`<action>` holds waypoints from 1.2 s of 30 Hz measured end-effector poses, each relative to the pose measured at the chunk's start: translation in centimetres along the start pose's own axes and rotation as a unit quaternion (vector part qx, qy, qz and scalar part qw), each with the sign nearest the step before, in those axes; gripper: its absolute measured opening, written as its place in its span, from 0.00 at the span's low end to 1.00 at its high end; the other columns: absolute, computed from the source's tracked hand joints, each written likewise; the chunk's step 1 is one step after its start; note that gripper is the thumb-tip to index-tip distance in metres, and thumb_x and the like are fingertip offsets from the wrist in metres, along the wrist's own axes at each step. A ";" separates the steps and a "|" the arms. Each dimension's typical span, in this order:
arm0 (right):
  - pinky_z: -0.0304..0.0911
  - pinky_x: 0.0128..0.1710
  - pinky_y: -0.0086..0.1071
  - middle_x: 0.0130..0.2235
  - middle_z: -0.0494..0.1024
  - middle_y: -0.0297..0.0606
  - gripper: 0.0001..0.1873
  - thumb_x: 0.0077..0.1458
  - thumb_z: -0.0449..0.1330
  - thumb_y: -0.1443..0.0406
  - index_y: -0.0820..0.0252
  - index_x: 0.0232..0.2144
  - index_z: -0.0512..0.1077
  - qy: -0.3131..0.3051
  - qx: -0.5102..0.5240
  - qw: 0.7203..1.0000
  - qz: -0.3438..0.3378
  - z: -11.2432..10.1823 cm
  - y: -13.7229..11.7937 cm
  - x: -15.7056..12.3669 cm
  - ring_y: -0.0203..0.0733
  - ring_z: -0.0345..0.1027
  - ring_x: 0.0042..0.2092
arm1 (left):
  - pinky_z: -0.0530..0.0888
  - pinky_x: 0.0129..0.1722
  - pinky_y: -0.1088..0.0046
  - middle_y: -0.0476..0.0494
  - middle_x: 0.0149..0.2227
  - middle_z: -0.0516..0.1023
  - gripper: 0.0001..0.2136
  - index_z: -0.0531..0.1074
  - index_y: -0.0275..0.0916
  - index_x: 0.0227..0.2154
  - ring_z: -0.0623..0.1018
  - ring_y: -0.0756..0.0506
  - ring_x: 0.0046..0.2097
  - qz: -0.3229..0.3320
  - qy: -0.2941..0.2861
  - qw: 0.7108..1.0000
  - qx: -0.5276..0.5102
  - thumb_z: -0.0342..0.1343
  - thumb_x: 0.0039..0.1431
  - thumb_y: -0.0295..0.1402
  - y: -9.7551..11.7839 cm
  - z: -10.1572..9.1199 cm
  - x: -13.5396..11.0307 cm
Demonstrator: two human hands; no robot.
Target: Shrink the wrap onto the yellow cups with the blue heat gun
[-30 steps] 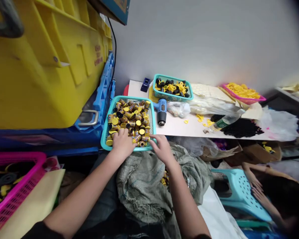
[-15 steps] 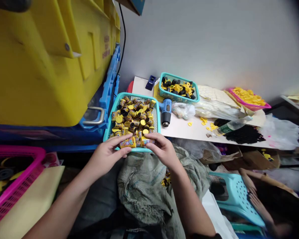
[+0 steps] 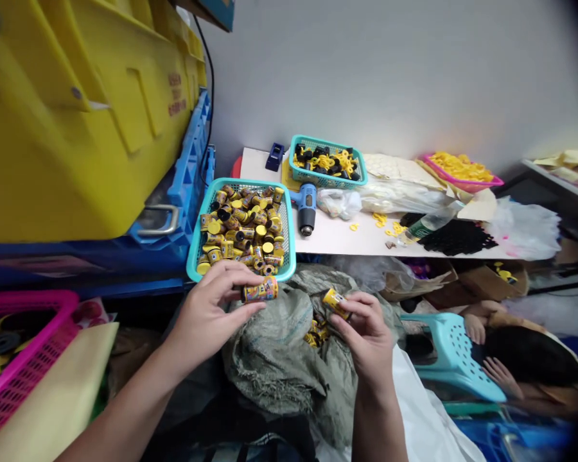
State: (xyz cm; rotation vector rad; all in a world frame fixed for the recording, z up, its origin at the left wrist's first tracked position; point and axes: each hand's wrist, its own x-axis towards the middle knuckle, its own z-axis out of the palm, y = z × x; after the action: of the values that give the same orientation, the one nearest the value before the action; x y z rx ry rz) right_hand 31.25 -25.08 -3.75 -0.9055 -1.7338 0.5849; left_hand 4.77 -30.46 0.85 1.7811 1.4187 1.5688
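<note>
My left hand grips a small cylindrical container with a colourful printed label, between thumb and fingers. It is held just in front of a turquoise basket heaped with similar yellow-capped containers. To the right, my right hand pinches a second small yellow container, tilted, above an open grey-green woven sack. More yellow pieces show through the mouth of the sack. Part of each held container is hidden behind my fingers.
A blue heat gun lies beside the basket on a white table. Behind it stands another turquoise basket of black and yellow parts. Large yellow bins rise at left. Another person's hand is near a turquoise stool.
Both hands have drawn back from the basket's front edge, each carrying a container. My right hand has moved right, over the sack, and the hands are farther apart. The view has shifted slightly.
</note>
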 end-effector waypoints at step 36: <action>0.64 0.52 0.30 0.48 0.71 0.43 0.29 0.63 0.47 0.48 0.65 0.49 0.72 -0.097 -0.235 0.956 0.146 -2.4 2.8 -1.6 0.32 0.65 0.49 | 0.78 0.46 0.71 0.42 0.44 0.78 0.16 0.70 0.43 0.49 0.80 0.47 0.45 0.166 -0.138 0.976 0.041 0.61 0.58 0.26 0.2 4.9 -1.7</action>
State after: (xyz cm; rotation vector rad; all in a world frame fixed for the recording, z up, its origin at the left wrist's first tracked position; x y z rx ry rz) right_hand 34.57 -24.85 -5.96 -1.4988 -1.9725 0.4660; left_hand 9.41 -30.39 -1.35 2.2771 1.1124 1.3541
